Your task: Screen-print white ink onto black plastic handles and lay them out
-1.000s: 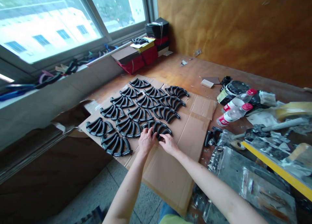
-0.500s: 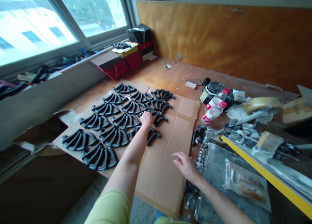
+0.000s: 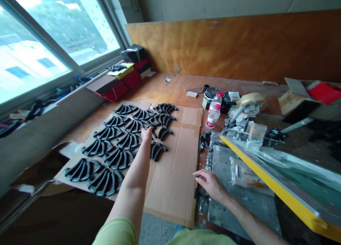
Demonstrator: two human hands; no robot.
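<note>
Curved black pieces [image 3: 119, 158] lie in fan-shaped groups on a flattened cardboard sheet [image 3: 176, 181]. My left hand [image 3: 147, 134] reaches out over the right part of these groups, its fingers closed around or against a black piece; the fingertips are partly hidden. Just right of it rests a short group of black pieces [image 3: 165, 132], and nearer to me another small group [image 3: 158, 151]. My right hand [image 3: 209, 183] hovers near the cardboard's right edge, beside a grey board, its fingers apart and nothing visible in them.
Two red-capped bottles [image 3: 214, 116] and paint-smeared tubs [image 3: 210, 96] stand right of the cardboard. A yellow-edged frame [image 3: 266, 177] slants over the grey board [image 3: 223, 209] at right. Bundled red and black stacks [image 3: 119, 87] sit by the window, an open box [image 3: 298, 99] far right.
The head view has turned to the right, showing more of the frame and the box. My left hand stays over the black pieces; my right hand has moved to the grey board's edge.
</note>
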